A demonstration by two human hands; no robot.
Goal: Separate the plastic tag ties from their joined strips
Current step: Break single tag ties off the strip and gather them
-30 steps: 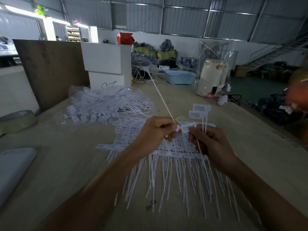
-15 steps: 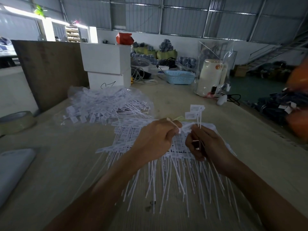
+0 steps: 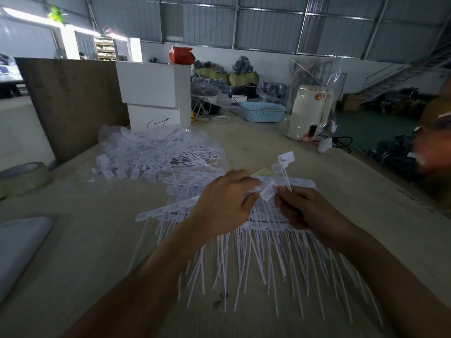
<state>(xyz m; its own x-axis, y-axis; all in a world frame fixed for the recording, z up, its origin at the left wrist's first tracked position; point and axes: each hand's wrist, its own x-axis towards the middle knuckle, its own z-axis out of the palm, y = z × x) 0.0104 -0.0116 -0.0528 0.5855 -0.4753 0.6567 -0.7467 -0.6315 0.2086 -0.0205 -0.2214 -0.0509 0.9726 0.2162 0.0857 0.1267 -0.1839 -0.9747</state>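
Several joined strips of white plastic tag ties lie fanned on the wooden table, tails pointing toward me. My left hand hovers over the strips and pinches the head of one tie at its fingertips. My right hand grips a small bundle of separated ties whose flat heads stick up above the fist. The two hands nearly touch at the pinched tie head.
A clear bag heaped with tag ties lies behind left. White boxes, a blue basket and a cream kettle stand at the back. A tape roll and a grey pad sit left. A person's blurred hand is at the right edge.
The long tie tail my left hand held up toward the back has come down. Both hands have closed in together over the strips, and the right hand's bundle has tilted slightly.
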